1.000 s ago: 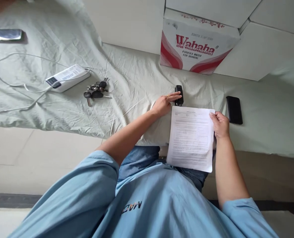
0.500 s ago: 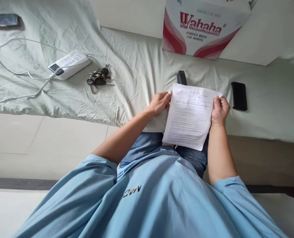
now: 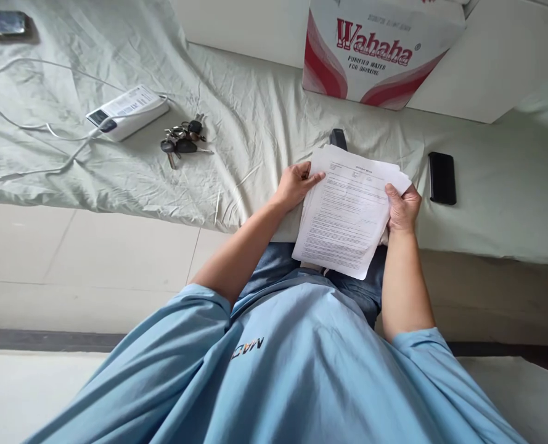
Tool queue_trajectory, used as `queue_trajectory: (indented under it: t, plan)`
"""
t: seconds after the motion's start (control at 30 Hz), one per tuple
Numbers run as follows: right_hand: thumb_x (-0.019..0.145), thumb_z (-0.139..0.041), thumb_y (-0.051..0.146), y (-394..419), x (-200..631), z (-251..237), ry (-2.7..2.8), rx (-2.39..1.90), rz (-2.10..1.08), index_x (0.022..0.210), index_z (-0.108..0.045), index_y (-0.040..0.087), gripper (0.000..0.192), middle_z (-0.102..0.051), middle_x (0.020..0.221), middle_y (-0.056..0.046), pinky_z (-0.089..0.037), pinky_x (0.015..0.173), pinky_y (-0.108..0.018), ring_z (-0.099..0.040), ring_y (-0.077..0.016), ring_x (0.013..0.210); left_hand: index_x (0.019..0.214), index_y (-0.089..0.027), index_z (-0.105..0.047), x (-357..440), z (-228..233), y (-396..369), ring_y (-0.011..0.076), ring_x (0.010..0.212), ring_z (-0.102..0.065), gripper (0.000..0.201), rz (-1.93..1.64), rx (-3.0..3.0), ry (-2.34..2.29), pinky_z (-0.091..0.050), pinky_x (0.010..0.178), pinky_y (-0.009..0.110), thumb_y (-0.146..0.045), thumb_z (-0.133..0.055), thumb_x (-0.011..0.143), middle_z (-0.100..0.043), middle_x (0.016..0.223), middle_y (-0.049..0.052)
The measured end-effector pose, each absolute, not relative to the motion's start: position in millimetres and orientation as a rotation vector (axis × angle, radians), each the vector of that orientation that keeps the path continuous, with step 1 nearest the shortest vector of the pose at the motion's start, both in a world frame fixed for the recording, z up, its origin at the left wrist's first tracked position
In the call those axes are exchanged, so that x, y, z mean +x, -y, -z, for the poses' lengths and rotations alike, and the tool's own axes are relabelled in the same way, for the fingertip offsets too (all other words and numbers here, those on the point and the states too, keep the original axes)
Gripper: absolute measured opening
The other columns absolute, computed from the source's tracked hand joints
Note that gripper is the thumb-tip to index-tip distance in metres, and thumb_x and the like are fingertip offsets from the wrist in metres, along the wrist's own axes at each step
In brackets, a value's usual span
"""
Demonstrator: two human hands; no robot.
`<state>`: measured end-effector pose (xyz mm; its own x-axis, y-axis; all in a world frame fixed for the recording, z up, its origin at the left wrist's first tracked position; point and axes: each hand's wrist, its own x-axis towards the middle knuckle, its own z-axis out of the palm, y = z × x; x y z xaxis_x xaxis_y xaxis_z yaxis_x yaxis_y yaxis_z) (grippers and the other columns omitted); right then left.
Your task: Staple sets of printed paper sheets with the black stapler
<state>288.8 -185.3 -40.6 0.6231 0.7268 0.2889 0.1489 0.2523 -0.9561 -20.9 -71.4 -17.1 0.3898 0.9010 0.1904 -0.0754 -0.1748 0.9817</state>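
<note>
Left hand (image 3: 296, 184) grips the left edge of a stack of printed papers (image 3: 345, 216), thumb on top of the sheets, fingers curled under. Right hand (image 3: 402, 208) is closed on the right edge of the same stack, thumb over the top page, fingers behind. The sheets are fanned a bit at the top, w/ the corners not lined up, and the stack is tilted, its lower end hanging over the person's lap in front of the jeans (image 3: 274, 271). Top end sits over the bed edge.

Just behind the papers a small black stapler (image 3: 338, 138) peeks out, mostly hidden by them. To the right of the right hand, near but apart, a black phone (image 3: 442, 178) lies flat on the pale green sheet (image 3: 255, 123). Further back stands a red-and-white Wahaha water carton (image 3: 375, 55) against white boxes.

Well off to the left: a bunch of keys (image 3: 184, 139), then a white power bank (image 3: 126, 111) w/ a white cable (image 3: 47, 129) trailing across the sheet. Another dark device (image 3: 3, 24) lies at the far left corner.
</note>
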Motion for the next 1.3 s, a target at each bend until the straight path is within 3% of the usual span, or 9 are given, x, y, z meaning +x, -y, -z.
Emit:
queue_trajectory:
  t: [0.13, 0.3, 0.6, 0.77, 0.9, 1.3]
  plan:
    - [0.072, -0.106, 0.072, 185, 290, 43, 0.846, -1.277, -0.427, 0.097, -0.084, 0.024, 0.058, -0.083, 0.095, 0.001, -0.069, 0.100, -0.044, -0.081, -0.0222, 0.093, 0.070, -0.024, -0.043, -23, 19, 69, 0.0113, 0.061, -0.031, 0.083, -1.026, 1.448, -0.707, -0.022, 0.059, 0.033, -0.098, -0.077, 0.089, -0.034, 0.065, -0.004]
    - [0.073, -0.104, 0.072, 184, 294, 42, 0.818, -1.245, -0.379, 0.095, -0.080, 0.025, 0.056, -0.077, 0.090, 0.004, -0.067, 0.097, -0.039, -0.076, -0.0187, 0.090, 0.074, -0.024, -0.055, -24, 23, 66, 0.0102, 0.051, -0.041, 0.082, -0.984, 1.357, -0.683, -0.030, 0.052, 0.030, -0.102, -0.079, 0.084, -0.045, 0.060, -0.004]
    - [0.069, -0.103, 0.078, 184, 296, 41, 0.788, -1.269, -0.373, 0.081, -0.069, 0.025, 0.064, -0.065, 0.080, 0.006, -0.060, 0.081, -0.033, -0.062, -0.0141, 0.077, 0.075, -0.023, -0.058, -27, 16, 70, 0.0100, 0.048, -0.044, 0.078, -0.888, 1.399, -0.639, -0.029, 0.051, 0.031, -0.097, -0.081, 0.088, -0.050, 0.057, -0.003]
    - [0.065, -0.104, 0.080, 185, 293, 38, 0.768, -1.279, -0.394, 0.076, -0.064, 0.025, 0.068, -0.059, 0.077, 0.007, -0.059, 0.081, -0.032, -0.058, -0.0132, 0.076, 0.074, -0.023, -0.055, -28, 15, 72, 0.0092, 0.049, -0.042, 0.078, -0.863, 1.400, -0.640, -0.031, 0.052, 0.030, -0.095, -0.081, 0.089, -0.048, 0.056, -0.004]
    - [0.064, -0.105, 0.081, 186, 291, 35, 0.775, -1.277, -0.411, 0.077, -0.066, 0.025, 0.068, -0.058, 0.077, 0.007, -0.059, 0.082, -0.032, -0.056, -0.0130, 0.076, 0.079, -0.023, -0.060, -27, 16, 72, 0.0088, 0.049, -0.042, 0.072, -0.866, 1.386, -0.668, -0.032, 0.052, 0.031, -0.089, -0.082, 0.093, -0.048, 0.056, -0.004]
    - [0.062, -0.102, 0.087, 189, 289, 29, 0.814, -1.316, -0.430, 0.075, -0.063, 0.026, 0.074, -0.055, 0.075, 0.008, -0.058, 0.080, -0.032, -0.055, -0.0128, 0.073, 0.080, -0.023, -0.062, -27, 16, 73, 0.0084, 0.048, -0.041, 0.050, -0.864, 1.337, -0.711, -0.032, 0.051, 0.028, -0.064, -0.084, 0.097, -0.050, 0.056, -0.004]
